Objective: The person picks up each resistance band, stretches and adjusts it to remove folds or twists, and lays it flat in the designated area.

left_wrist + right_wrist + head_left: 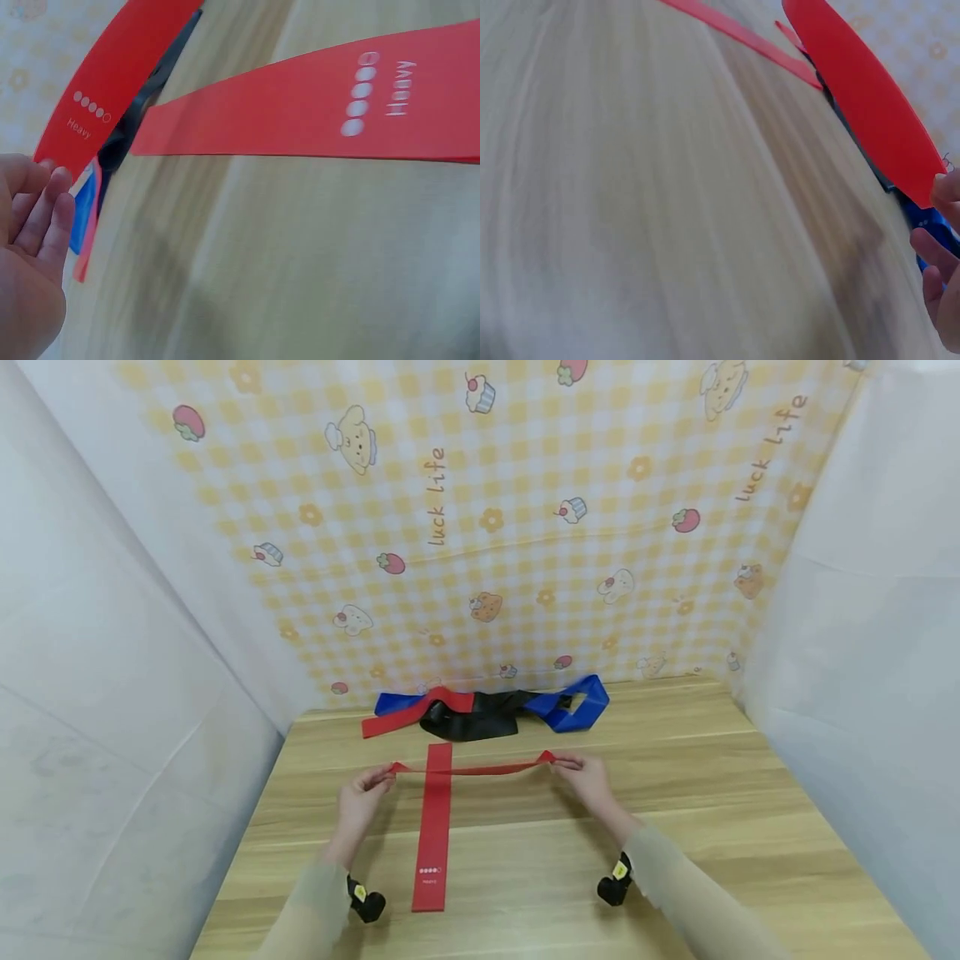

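Note:
A red resistance band [487,770], printed "Heavy" with a row of dots in the left wrist view, is stretched sideways above the table. My left hand [363,797] pinches its left end between thumb and fingers. At the other end my right hand [587,781] pinches the band, its remaining fingers loosely bent in the right wrist view. Beneath the held band a second red resistance band [432,843] lies flat and lengthwise on the wood, also marked "Heavy" [400,88].
Along the back of the table [712,827] lies a jumble of bands: a black band [480,724], a blue band [577,718] and another red band [393,720]. A checked cloth [525,543] hangs behind, with white sheets [862,593] at both sides.

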Demonstrator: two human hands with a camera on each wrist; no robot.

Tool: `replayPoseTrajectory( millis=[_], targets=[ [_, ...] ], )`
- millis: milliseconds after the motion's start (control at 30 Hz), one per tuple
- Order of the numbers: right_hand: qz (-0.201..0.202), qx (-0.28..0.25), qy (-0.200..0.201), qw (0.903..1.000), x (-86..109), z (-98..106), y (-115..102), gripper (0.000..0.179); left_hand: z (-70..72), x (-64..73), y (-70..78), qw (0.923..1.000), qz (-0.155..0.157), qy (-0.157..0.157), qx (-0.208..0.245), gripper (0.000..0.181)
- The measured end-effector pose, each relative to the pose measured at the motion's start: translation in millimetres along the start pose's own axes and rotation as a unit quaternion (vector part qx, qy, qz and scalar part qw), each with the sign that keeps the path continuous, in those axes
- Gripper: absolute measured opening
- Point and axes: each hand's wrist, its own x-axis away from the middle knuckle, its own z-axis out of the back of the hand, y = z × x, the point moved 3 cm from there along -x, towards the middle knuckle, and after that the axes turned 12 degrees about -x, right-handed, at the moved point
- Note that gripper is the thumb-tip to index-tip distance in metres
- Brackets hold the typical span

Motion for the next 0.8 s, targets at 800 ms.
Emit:
replayPoseTrajectory(
  millis=[800],
  targets=[
    [0.087, 0.136, -0.005, 0.9868, 17.4, 19.0, -10.4, 0.008, -6.8, 25.4, 6.8, 0.9734, -0.146, 0.034, -0.173, 0.005]
  ],
)
